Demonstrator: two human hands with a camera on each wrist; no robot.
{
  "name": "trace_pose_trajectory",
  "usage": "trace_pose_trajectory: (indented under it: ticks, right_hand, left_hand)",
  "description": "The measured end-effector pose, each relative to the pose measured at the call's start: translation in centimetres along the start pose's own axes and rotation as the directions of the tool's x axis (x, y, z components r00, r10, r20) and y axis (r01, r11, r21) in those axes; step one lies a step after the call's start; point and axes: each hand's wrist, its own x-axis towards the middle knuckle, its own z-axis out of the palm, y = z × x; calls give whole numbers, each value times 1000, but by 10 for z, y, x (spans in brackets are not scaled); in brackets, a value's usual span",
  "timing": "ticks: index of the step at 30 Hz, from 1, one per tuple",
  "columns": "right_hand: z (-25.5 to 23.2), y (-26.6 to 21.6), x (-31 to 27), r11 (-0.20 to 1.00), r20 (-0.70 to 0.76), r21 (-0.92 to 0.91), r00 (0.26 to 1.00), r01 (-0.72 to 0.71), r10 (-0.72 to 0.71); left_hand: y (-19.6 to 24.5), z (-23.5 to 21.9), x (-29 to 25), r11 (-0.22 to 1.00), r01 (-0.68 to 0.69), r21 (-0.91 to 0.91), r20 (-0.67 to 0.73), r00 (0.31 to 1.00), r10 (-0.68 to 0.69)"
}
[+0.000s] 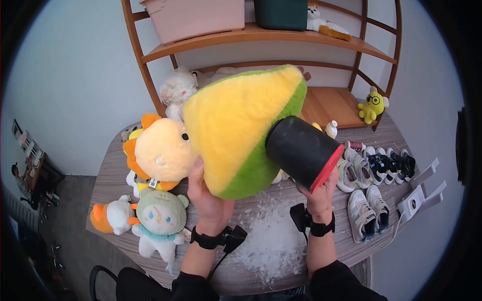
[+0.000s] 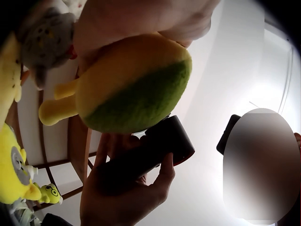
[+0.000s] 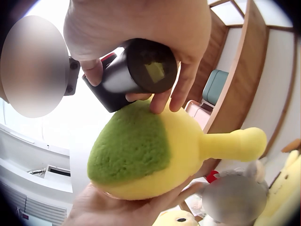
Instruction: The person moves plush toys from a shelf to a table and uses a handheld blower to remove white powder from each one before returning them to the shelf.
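Observation:
A big plush toy (image 1: 241, 125), yellow above and green below, is held up over the table. My left hand (image 1: 206, 195) grips its lower left side, thumb on the near face; the right wrist view shows the palm and fingers (image 3: 136, 212) under it. A yellow limb (image 3: 235, 145) sticks out of the plush. In my right hand (image 1: 321, 193) is a black barrel-shaped handheld device (image 1: 301, 153) with a red rim, its far end right at the green side. The left wrist view shows fingers wrapped round its thick handle (image 2: 131, 162).
Other plush toys stand on the left: a cream one with orange (image 1: 163, 150), a green-hooded one (image 1: 160, 215) and a white-and-orange one (image 1: 113, 215). White powdery bits (image 1: 271, 241) cover the table's middle. Shoes (image 1: 369, 213) and a white device (image 1: 414, 203) are on the right; a wooden shelf (image 1: 276, 35) stands behind.

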Motion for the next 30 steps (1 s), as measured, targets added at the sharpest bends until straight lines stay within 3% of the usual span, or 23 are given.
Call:
trace_pose_trajectory:
  ticks: [2, 4, 7, 10, 12, 16, 19, 22, 23, 25, 26, 30]
  right_hand:
    - [0, 1, -2, 997, 10, 71, 999, -43, 43]
    - [-4, 5, 1, 998, 78, 9, 995, 59, -60]
    - [-2, 6, 1, 997, 53, 3, 996, 75, -75]
    - [14, 3, -8, 983, -185, 184, 982, -13, 47]
    - [14, 2, -2, 952, -157, 306, 985, -19, 70]
    - [11, -1, 8, 980, -196, 177, 979, 87, -51]
    - [11, -5, 9, 977, -200, 215, 980, 19, 25]
    - [8, -6, 10, 987, -106, 152, 992, -57, 73]
    - [9, -12, 7, 973, -60, 183, 987, -139, 152]
    - [9, -13, 11, 996, 73, -28, 994, -80, 82]
    - [12, -17, 12, 996, 81, 6, 992, -93, 92]
    - [13, -26, 19, 989, 284, -144, 959, 46, -3]
  left_hand:
    - [3, -3, 1, 998, 43, -46, 39, 998, -42]
    - [7, 1, 3, 985, 118, -125, 51, 992, -112]
    - [9, 4, 2, 973, 212, -88, 77, 976, -205]
    - [4, 4, 5, 984, 176, -37, 31, 984, -175]
    - [6, 6, 6, 984, 173, -45, 44, 984, -171]
    - [9, -2, 6, 991, 131, 30, 63, 989, -132]
    - [12, -10, 7, 988, 89, 129, 63, 993, -97]
    - [18, -3, 8, 993, 62, 97, -7, 998, -62]
    - [18, -3, 8, 997, 58, 55, -12, 998, -57]
    - [20, -3, 9, 999, 47, -27, -14, 999, -47]
    - [22, -2, 11, 998, 44, -50, -7, 999, -45]
    - [27, -6, 15, 991, 51, -120, 21, 999, -49]
